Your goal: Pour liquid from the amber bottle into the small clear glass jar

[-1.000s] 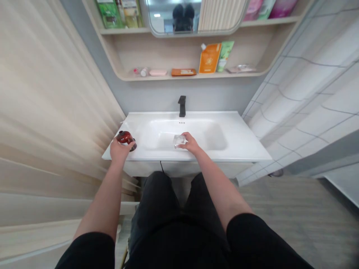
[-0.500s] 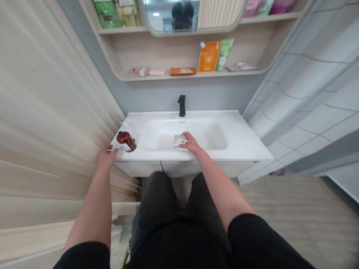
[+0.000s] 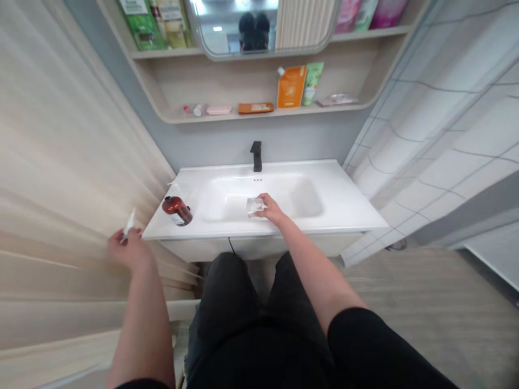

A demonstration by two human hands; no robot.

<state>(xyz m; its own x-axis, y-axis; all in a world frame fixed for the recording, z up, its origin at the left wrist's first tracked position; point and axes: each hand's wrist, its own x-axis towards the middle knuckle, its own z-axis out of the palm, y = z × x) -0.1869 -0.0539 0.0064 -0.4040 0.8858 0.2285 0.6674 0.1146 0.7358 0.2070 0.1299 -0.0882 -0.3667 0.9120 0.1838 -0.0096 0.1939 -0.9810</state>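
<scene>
Currently on record: one white ceramic vanity worktop (image 3: 348, 216) with a moulded basin (image 3: 284, 197), seen from above, and two bare forearms reaching out over a seated person's black shorts (image 3: 259, 302).

Item 1, left hand (image 3: 130, 249): held out beyond the worktop's left edge, well apart from it, in front of a beige pleated curtain (image 3: 60, 162). Its fingers (image 3: 122, 236) are pinched nearly closed on a slim white strip (image 3: 129, 222), too small and blurred to identify.

Item 2, right hand (image 3: 272, 210): resting in the basin, its fingers (image 3: 263, 201) curved over and gripping a clear, squarish object (image 3: 255, 207), which sits low in the bowl near its middle.

Item 3, amber bottle with a dark cap and pale label (image 3: 177, 210): apparently lying on its side on the worktop's left portion, just beside the basin and touching neither hand.

Also noted: a matte black faucet (image 3: 255, 155) at the back of the worktop, and a curved wooden shelf (image 3: 263, 112) above it, carrying an orange pouch (image 3: 291, 86), a green tube (image 3: 312, 84) and a pink soap bar (image 3: 219, 110).
</scene>
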